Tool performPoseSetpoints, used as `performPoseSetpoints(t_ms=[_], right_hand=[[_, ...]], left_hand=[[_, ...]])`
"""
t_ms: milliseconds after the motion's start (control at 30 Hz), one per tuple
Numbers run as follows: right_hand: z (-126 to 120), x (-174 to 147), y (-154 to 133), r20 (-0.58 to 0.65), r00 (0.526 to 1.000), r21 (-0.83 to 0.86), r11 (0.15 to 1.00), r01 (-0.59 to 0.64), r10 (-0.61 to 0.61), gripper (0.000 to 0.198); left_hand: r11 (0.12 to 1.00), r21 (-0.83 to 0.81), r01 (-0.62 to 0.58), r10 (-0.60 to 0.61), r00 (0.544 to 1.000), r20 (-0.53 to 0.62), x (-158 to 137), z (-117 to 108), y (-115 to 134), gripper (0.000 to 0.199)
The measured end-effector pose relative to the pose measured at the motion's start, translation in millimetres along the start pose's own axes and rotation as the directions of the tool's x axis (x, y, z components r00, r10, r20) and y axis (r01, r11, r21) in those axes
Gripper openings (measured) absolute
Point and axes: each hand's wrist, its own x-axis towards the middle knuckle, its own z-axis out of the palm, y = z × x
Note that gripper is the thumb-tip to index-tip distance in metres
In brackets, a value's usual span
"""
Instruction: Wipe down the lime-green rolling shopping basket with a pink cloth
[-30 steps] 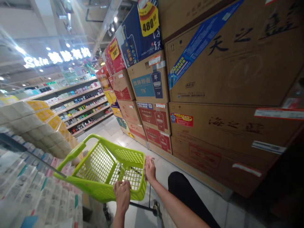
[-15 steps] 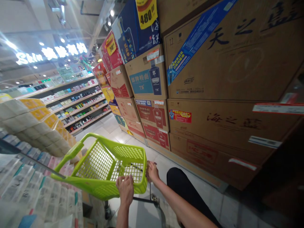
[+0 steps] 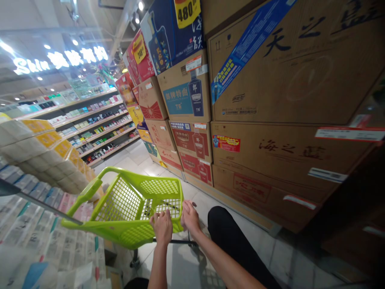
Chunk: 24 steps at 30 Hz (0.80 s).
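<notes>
A bright green plastic shopping cart (image 3: 129, 235) with a lattice basket stands in front of me, turned with its raised handle to the left. My left hand (image 3: 163, 228) is closed over the near side rim, close to the right corner. At the basket's right end, my right hand (image 3: 190, 216) rests with curled fingers on the end rim; part of its grip is hidden behind the hand. The basket's inside shows only lattice and the dark frame beneath.
Stacked cartons (image 3: 282, 84) form a wall on the right. Packs of tissue paper (image 3: 39, 156) are piled on the left, close to the cart. Stocked shelves (image 3: 99, 124) stand beyond a tiled floor (image 3: 135, 154). My bent knee (image 3: 227, 233) is right of my hands.
The cart has shifted slightly left and up in view. My left hand has moved right along the rim, nearer the right hand. The right hand has turned more over the end rim.
</notes>
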Motion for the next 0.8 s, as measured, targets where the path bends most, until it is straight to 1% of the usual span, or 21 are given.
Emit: performPoseSetpoints(t_ms=[67,167,233,267,367,433,500,567,600,633,733,767,800], right_hand=[[-2.1,-5.1,5.9,-0.019,1.0,-0.021,1.0,-0.011,0.011,0.043],[-7.1,-13.4,13.5,-0.09,0.996,-0.085,0.996,-0.027,0.02,0.035],[-10.6,-15.6,8.5,-0.118,0.993,-0.12,0.992,-0.026,0.011,0.032],[-12.3,-15.7,2.4,-0.111,0.994,-0.131,0.991,0.0,-0.014,0.034],[-18.3,-13.9,-20.2,-0.025,0.989,-0.196,0.971,0.138,-0.146,0.049],[-24.9,-10.9,-29.0,0.074,0.971,-0.279,0.93,0.24,-0.228,0.057],[-33.6,-4.3,-30.5,0.207,0.928,-0.349,0.863,0.366,-0.31,0.061],[-41.2,5.5,-29.8,0.332,0.868,-0.387,0.785,0.483,-0.37,0.063],[-42.9,9.9,-30.7,0.369,0.85,-0.41,0.754,0.512,-0.377,0.062],[-42.6,12.9,-32.8,0.381,0.849,-0.445,0.732,0.515,-0.366,0.062],[-32.5,9.2,-44.5,0.349,0.882,-0.557,0.686,0.468,-0.318,0.059],[-28.7,5.5,-48.2,0.357,0.875,-0.569,0.667,0.481,-0.327,0.058],[-26.3,2.6,-50.8,0.385,0.857,-0.566,0.646,0.513,-0.343,0.059]], left_hand=[[1.0,0.02,-0.003,0.003,1.0,0.018,1.6,0.3,5.4,0.055],[1.0,0.014,0.023,-0.023,0.999,0.021,4.5,3.7,13.8,0.054],[1.0,-0.007,0.026,-0.026,0.999,0.034,6.4,7.6,18.9,0.054],[1.0,-0.019,0.018,-0.017,0.999,0.042,7.3,9.6,21.2,0.054],[0.998,-0.062,-0.011,0.015,0.998,0.064,10.1,14.2,27.0,0.055],[0.996,-0.092,-0.018,0.026,0.996,0.08,11.5,14.2,28.2,0.058],[0.993,-0.118,-0.032,0.044,0.994,0.104,12.0,10.2,25.1,0.06],[0.99,-0.125,-0.063,0.079,0.99,0.12,11.2,2.6,16.9,0.056],[0.99,-0.115,-0.079,0.092,0.989,0.114,10.5,-1.8,11.4,0.053],[0.992,-0.088,-0.09,0.098,0.99,0.1,9.7,-6.2,5.7,0.049],[0.995,0.07,-0.07,0.066,0.997,0.051,8.7,-14.2,-8.3,0.037],[0.991,0.121,-0.058,0.052,0.998,0.045,9.1,-14.7,-11.0,0.035],[0.986,0.157,-0.05,0.043,0.998,0.044,9.6,-14.2,-12.9,0.034]])
